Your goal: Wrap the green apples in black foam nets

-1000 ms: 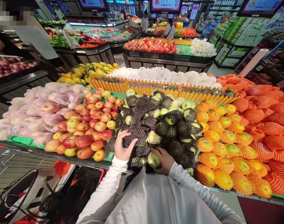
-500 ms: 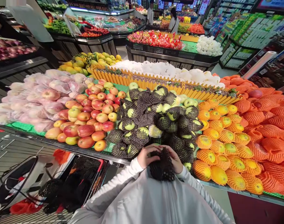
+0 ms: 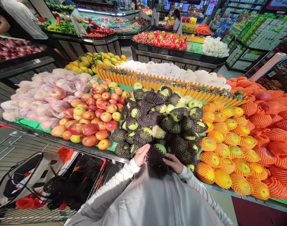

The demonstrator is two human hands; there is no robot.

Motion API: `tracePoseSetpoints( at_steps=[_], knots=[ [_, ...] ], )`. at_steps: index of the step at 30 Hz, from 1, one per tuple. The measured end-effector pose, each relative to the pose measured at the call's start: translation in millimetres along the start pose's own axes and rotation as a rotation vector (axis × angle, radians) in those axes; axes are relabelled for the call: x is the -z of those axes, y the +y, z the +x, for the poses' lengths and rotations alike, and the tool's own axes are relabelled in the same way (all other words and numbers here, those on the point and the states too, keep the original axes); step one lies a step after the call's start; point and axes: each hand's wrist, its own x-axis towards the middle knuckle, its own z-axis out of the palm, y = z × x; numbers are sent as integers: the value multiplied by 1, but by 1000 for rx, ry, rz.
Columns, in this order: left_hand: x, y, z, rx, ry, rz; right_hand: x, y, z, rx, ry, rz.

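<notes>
Close to my chest, at the front edge of the fruit display, I have a black foam net (image 3: 156, 163) between my hands. A green apple (image 3: 160, 148) shows at its upper end; whether it sits inside the net I cannot tell. My left hand (image 3: 140, 156) holds the net's left side, thumb and fingers fairly straight along it. My right hand (image 3: 173, 162) pinches the net's right edge with bent fingers. Just beyond lies a heap of green apples in black nets (image 3: 146, 130), with one yellowish wrapped piece (image 3: 158, 132) among them.
Red apples (image 3: 90, 128) and pale wrapped fruit (image 3: 56, 91) lie to the left. Orange-netted yellow fruit (image 3: 218, 157) fills the right. A shopping cart (image 3: 20, 147) with a bag and black nets (image 3: 70, 185) stands at lower left. Some people are farther back.
My hands have moved apart, the left slightly left and the right lower. The net has turned and spread, and more of the green apple shows. The view has shifted slightly.
</notes>
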Motion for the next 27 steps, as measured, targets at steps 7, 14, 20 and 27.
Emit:
tracePoseSetpoints(
  at_steps=[7, 14, 20, 27],
  knots=[
    [9, -19, -5, -93, 124, 447, 3, 11, 31, 76, 299, -301],
    [-3, -13, 10, 41, 114, 773, 11, 10, 62, 8, 370, -651],
    [-7, -12, 11, 102, -15, 864, 14, 21, 50, -67, 372, -779],
    [-15, -15, 9, 32, -15, 680, 10, 33, 25, 8, 398, -647]
  ],
)
